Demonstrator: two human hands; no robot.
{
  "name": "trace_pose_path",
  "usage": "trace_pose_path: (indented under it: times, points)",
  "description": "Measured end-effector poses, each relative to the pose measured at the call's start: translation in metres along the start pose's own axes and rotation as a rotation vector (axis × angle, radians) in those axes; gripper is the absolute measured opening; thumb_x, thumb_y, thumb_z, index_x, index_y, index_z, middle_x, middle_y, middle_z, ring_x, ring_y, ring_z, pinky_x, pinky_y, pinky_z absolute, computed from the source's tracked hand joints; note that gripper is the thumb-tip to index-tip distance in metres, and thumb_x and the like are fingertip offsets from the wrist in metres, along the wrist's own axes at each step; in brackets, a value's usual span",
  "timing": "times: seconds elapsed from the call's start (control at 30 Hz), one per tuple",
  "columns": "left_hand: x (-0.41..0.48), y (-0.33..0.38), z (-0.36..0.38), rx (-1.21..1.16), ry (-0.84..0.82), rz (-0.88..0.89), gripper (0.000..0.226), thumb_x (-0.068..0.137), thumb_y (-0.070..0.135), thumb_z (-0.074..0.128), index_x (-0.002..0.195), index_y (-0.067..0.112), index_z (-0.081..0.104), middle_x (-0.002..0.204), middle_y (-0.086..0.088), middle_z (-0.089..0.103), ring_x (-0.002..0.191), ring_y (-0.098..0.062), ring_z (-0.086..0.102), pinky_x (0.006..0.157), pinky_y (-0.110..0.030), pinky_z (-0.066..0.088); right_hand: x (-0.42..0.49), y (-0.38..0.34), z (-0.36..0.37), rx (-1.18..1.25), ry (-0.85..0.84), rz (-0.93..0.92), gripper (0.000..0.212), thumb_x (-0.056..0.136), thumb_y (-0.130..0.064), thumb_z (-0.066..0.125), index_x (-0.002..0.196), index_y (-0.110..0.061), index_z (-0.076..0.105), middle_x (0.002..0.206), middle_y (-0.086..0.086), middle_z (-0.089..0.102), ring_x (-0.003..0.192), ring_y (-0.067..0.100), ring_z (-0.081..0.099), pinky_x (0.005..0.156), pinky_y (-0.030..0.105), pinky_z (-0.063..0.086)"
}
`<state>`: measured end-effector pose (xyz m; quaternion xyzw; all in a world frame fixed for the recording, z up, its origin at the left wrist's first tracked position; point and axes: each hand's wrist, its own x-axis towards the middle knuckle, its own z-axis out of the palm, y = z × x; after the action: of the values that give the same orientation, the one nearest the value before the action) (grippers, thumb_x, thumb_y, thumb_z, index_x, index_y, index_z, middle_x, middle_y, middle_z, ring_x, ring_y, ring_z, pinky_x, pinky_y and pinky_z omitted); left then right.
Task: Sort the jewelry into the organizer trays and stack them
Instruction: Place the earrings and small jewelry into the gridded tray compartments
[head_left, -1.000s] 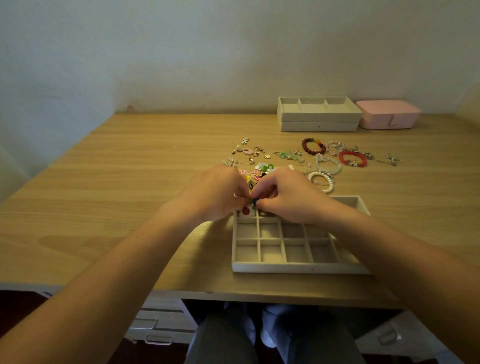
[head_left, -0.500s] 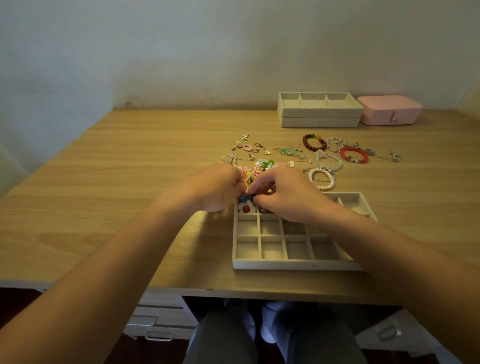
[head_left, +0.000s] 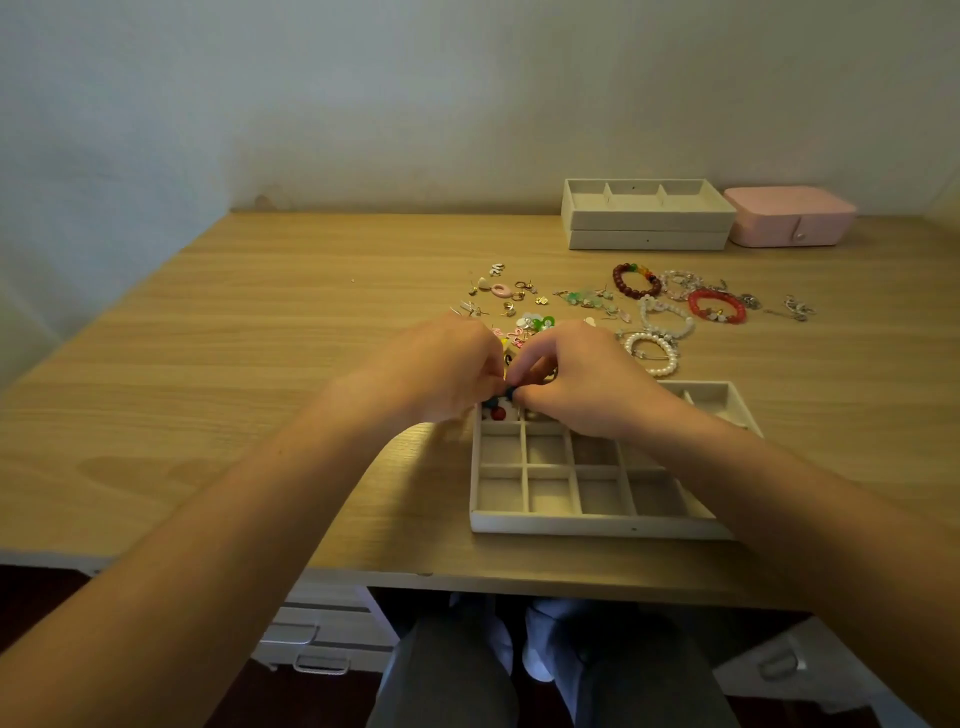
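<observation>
Pinching on the left with the left hand (head_left: 441, 369): grip narrow, fingertips curled onto a small dark piece (head_left: 511, 393). Meeting it from the other side with the right hand (head_left: 582, 379), grip just as narrow on the same piece, right above the far-left corner cell of the organizer tray (head_left: 597, 519), with a red bead (head_left: 497, 413) lying in that cell.

Could easily slip from here: tiny, hard-looking, caught between two sets of fingertips working against each other. Might bounce off a divider into the wrong cell, or hop the rim onto the desk (head_left: 208, 364) and roll away. Worth watching the right forearm too, lying across the tray's right side. Could nudge the tray toward the desk's front edge, close by. Could also sweep the loose earrings (head_left: 511, 299) just beyond the knuckles.

Now the materials. Matte wood-grain desk, flat and pale brown. Cream tray, boxy, soft-looking lining, thin straight dividers, square cells. Earrings tiny and mixed, with wire hooks, studs and a pink ring shape. Further right, a pearl bracelet (head_left: 652, 353) of round glossy beads, a dark beaded bracelet (head_left: 636, 280), a clear red bracelet (head_left: 717, 306). At the back, stacked trays (head_left: 647, 223) in the same cream, then a smooth pink box (head_left: 789, 218) with rounded corners.
</observation>
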<state>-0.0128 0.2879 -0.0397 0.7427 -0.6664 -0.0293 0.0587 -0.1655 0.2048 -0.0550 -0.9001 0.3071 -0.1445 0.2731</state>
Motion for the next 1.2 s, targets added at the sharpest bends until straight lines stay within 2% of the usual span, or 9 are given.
trace_pose_path:
  times: [0.07, 0.17, 0.3, 0.43, 0.53, 0.67, 0.8, 1.0, 1.2]
  points:
    - [-0.001, -0.003, 0.005, -0.105, 0.049, -0.025, 0.004, 0.089, 0.032, 0.072, 0.090, 0.029, 0.068, 0.092, 0.004, 0.069, 0.086, -0.019, 0.061, 0.076, -0.037, 0.053, 0.000, -0.001, 0.001, 0.007, 0.002, 0.009, 0.017, 0.084, -0.013, 0.076, 0.095, -0.026, 0.080, 0.086, -0.011, 0.074, 0.075, -0.005, 0.065, 0.060, 0.003, 0.044]
    - [-0.001, -0.011, 0.012, -0.314, 0.099, -0.080, 0.027, 0.083, 0.026, 0.080, 0.077, 0.032, 0.054, 0.086, 0.011, 0.066, 0.076, -0.012, 0.061, 0.071, -0.034, 0.052, -0.001, -0.003, 0.002, -0.019, 0.007, 0.006, 0.016, 0.086, -0.014, 0.075, 0.094, -0.026, 0.082, 0.085, -0.014, 0.071, 0.072, -0.005, 0.062, 0.058, 0.003, 0.040]
    - [-0.003, -0.016, 0.022, -0.491, 0.117, -0.097, 0.023, 0.087, 0.020, 0.074, 0.077, 0.034, 0.058, 0.086, 0.007, 0.067, 0.069, -0.008, 0.059, 0.064, -0.031, 0.047, -0.002, -0.005, 0.002, -0.034, -0.001, 0.012, 0.014, 0.089, -0.017, 0.074, 0.095, -0.027, 0.082, 0.089, -0.011, 0.072, 0.077, -0.001, 0.061, 0.062, 0.008, 0.041]
    - [-0.011, -0.019, 0.016, -0.570, 0.087, -0.067, 0.016, 0.087, 0.020, 0.070, 0.080, 0.033, 0.066, 0.085, 0.009, 0.070, 0.071, -0.009, 0.062, 0.062, -0.029, 0.051, -0.002, -0.007, 0.002, -0.016, -0.003, 0.022, 0.015, 0.089, -0.014, 0.073, 0.093, -0.027, 0.081, 0.085, -0.010, 0.072, 0.078, 0.002, 0.062, 0.061, 0.013, 0.044]
    - [-0.017, -0.016, 0.010, -0.508, 0.034, -0.043, 0.007, 0.080, 0.026, 0.078, 0.078, 0.032, 0.074, 0.076, 0.019, 0.067, 0.072, -0.001, 0.064, 0.063, -0.022, 0.048, -0.003, -0.006, 0.003, -0.011, 0.003, 0.026, 0.014, 0.089, -0.014, 0.073, 0.092, -0.027, 0.080, 0.083, -0.012, 0.070, 0.076, 0.000, 0.062, 0.058, 0.011, 0.040]
    - [-0.015, -0.009, 0.012, -0.309, 0.054, -0.079, 0.009, 0.077, 0.036, 0.081, 0.081, 0.038, 0.073, 0.085, 0.017, 0.062, 0.073, 0.001, 0.058, 0.065, -0.025, 0.045, -0.004, -0.005, 0.004, -0.008, 0.020, 0.028, 0.016, 0.089, -0.013, 0.072, 0.090, -0.027, 0.079, 0.083, -0.014, 0.067, 0.076, 0.000, 0.062, 0.060, 0.011, 0.043]
    - [-0.012, -0.002, 0.013, -0.233, 0.083, -0.128, 0.014, 0.076, 0.033, 0.080, 0.089, 0.033, 0.078, 0.090, 0.012, 0.069, 0.079, -0.012, 0.060, 0.066, -0.028, 0.048, -0.004, -0.002, 0.002, 0.005, 0.003, 0.027, 0.018, 0.089, -0.013, 0.073, 0.089, -0.031, 0.076, 0.084, -0.017, 0.064, 0.080, 0.004, 0.064, 0.073, 0.028, 0.056]
    - [-0.012, 0.000, 0.010, -0.247, 0.077, -0.158, 0.014, 0.074, 0.034, 0.082, 0.088, 0.032, 0.079, 0.084, 0.012, 0.069, 0.077, -0.013, 0.063, 0.066, -0.029, 0.051, -0.002, -0.001, 0.002, -0.009, -0.013, 0.000, 0.015, 0.088, -0.018, 0.076, 0.090, -0.033, 0.078, 0.084, -0.017, 0.069, 0.081, 0.004, 0.065, 0.077, 0.031, 0.057]
    - [-0.012, 0.000, 0.009, -0.357, 0.062, -0.179, 0.008, 0.075, 0.029, 0.085, 0.080, 0.030, 0.079, 0.064, 0.017, 0.058, 0.061, -0.003, 0.055, 0.054, -0.021, 0.040, 0.001, -0.004, 0.004, -0.069, -0.008, -0.040, 0.019, 0.090, -0.019, 0.072, 0.093, -0.037, 0.080, 0.088, -0.015, 0.074, 0.085, 0.006, 0.065, 0.080, 0.034, 0.057]
